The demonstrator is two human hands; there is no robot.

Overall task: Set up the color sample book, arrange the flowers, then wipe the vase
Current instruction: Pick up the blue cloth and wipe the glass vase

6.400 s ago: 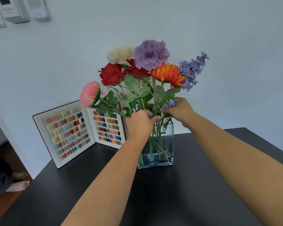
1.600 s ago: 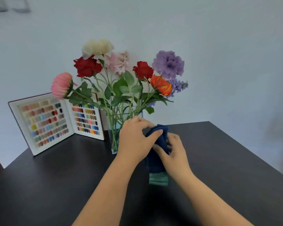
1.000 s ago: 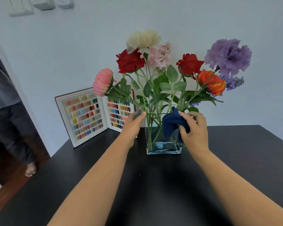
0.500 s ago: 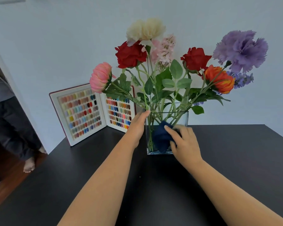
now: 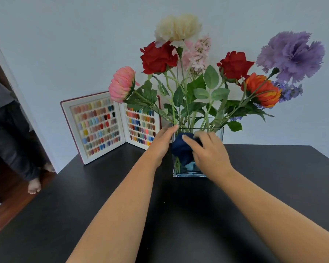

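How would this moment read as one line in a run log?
step: wiping vase | right hand: presses blue cloth on glass | left hand: steadies vase | sample book: open, upright

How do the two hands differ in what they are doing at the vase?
The right hand presses a dark blue cloth against the front of the glass vase; the left hand holds no cloth. The left hand rests at the vase's left upper corner, the right lower on its front. Both touch the vase.
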